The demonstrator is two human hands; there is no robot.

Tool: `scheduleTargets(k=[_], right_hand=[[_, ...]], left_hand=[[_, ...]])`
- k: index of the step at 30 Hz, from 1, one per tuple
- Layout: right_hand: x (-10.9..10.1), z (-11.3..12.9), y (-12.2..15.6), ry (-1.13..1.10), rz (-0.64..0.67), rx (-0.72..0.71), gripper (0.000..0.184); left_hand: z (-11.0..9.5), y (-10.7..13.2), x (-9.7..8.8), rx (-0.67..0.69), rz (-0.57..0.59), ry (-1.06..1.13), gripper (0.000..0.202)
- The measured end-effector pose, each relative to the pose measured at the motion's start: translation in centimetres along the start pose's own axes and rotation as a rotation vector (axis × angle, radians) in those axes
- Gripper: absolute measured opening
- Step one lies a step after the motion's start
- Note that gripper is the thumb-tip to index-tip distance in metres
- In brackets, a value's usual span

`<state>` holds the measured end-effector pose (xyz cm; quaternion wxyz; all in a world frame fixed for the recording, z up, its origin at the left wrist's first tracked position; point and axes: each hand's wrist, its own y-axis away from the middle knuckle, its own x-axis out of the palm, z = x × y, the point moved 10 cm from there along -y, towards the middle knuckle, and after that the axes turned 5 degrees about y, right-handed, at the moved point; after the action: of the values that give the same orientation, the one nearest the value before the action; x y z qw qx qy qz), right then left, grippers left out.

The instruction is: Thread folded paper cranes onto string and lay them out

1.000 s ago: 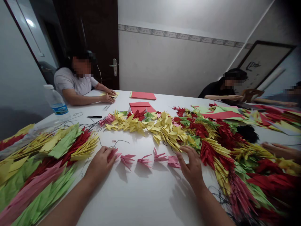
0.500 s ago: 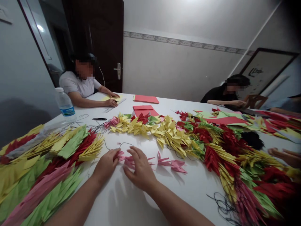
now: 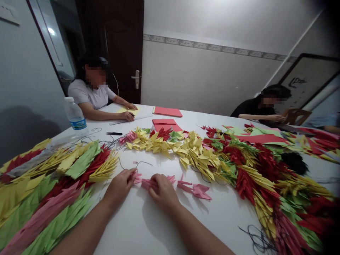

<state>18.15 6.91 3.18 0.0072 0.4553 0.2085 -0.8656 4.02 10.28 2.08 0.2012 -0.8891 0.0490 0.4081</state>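
My left hand [image 3: 120,187] is closed in a pinch at the left end of a row of pink folded-paper cranes [image 3: 201,191] on the white table. Its fingertips meet a small pink crane [image 3: 137,178], where a black thread [image 3: 145,163] comes out and curls away. My right hand [image 3: 165,194] has its fingers closed on another pink crane [image 3: 146,183] just to the right. More pink paper shows behind the right fingers, and two cranes lie beyond them. The fingers hide how the thread runs through the paper.
Strings of yellow, red and green folded paper [image 3: 196,148] arch across the table. More strings [image 3: 53,198] lie at the left. A black-handled tool [image 3: 114,133], water bottle [image 3: 75,115] and red paper [image 3: 168,111] lie further back. Two people [image 3: 89,94] sit opposite; part of another shows far right.
My right hand has gone from spread fingers above the pink cranes to a closed grip on one. My left hand keeps its pinch. The view has shifted slightly.
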Motion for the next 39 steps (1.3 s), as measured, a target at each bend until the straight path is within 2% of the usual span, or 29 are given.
scheduleTargets(k=[4,7,11,14,18,23,33,39], right_hand=[[0.4,-0.4,-0.3,-0.163,0.065,0.011,0.008],[0.8,-1.1,-0.5,-0.27,0.085,0.068,0.009],[1.3,-2.4,-0.4,-0.366,0.086,0.174,0.017],[1.6,-2.7,-0.5,-0.522,0.075,0.187,0.019],[1.6,-2.8,-0.6,-0.675,0.051,0.178,0.011],[0.7,-2.4,-0.8,-0.665,0.003,0.133,0.007],[0.9,-0.3,-0.3,-0.541,0.145,0.015,0.006],[0.8,1.0,-0.2,-0.461,0.22,-0.05,0.012]], left_hand=[[0.0,0.0,-0.2,-0.005,-0.018,-0.012,0.03],[0.0,0.0,-0.3,-0.014,-0.02,-0.021,0.03],[-0.1,0.1,-0.3,-0.016,-0.011,-0.029,0.031],[-0.6,0.1,0.0,0.013,0.018,-0.008,0.031],[-1.0,0.2,0.3,0.036,0.05,0.018,0.033],[-0.9,0.2,0.5,0.026,0.069,0.007,0.035],[-1.4,0.3,0.9,-0.014,0.14,-0.021,0.034],[-1.1,0.4,1.3,-0.03,0.165,-0.003,0.036]])
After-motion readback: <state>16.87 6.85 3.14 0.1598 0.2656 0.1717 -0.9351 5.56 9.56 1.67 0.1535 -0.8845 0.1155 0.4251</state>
